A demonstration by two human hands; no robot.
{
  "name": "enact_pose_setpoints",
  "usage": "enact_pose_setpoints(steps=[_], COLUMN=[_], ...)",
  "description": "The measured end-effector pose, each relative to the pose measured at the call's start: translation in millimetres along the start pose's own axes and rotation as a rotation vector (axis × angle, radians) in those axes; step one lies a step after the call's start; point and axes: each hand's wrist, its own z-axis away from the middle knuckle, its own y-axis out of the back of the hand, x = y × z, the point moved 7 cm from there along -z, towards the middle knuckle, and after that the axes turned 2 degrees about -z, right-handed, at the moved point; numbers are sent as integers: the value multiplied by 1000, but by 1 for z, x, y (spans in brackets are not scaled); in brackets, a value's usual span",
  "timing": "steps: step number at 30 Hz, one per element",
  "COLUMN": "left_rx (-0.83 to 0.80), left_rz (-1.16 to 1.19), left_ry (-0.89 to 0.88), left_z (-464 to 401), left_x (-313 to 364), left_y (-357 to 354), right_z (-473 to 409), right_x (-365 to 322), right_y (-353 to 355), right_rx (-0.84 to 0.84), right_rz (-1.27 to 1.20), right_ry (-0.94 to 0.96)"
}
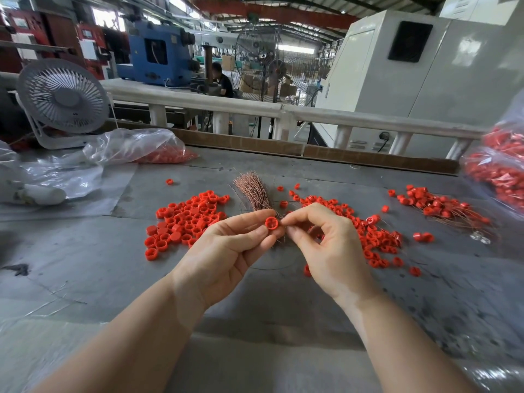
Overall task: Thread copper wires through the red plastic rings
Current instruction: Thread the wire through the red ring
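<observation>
A factory hall: steel roof trusses (283, 12) span overhead, and beyond the grey workbench (255, 293) stand a blue machine (158, 55), a big pedestal fan (262, 61) and a pale machine cabinet (411, 75). Bulk red rings (184, 219) heap the workbench.

Grey scuffed desk (85, 265), loose red plastic rings (184, 219) heaped left of centre, copper wire bundle (253, 192) behind, threaded rings with wires (442, 205) right, bagged rings (499, 177) far right, crumpled plastic bags (119, 148) and small white fan (63, 99) back left

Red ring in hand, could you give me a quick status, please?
Left hand pinches red ring. Right hand pinches wire at it. Nothing in the way.
</observation>
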Motion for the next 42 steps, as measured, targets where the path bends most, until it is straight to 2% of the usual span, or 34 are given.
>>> enact_pose_setpoints(steps=[18, 27, 36, 42], left_rx=[-11, -41, -42, -65], left_rz=[-48, -65, -14, -6], left_ry=[3, -42, -38, -17], left_z=[3, 4, 4, 6], left_x=[-1, 2, 1, -1], left_y=[-3, -6, -8, -11], right_z=[-1, 2, 7, 14], right_x=[6, 25, 35, 39], right_y=[-1, -9, -13, -23], right_rx=[6, -25, -60, -175], right_rz=[-65, -474, -546, -630], right_ry=[-56, -352, -550, -707])
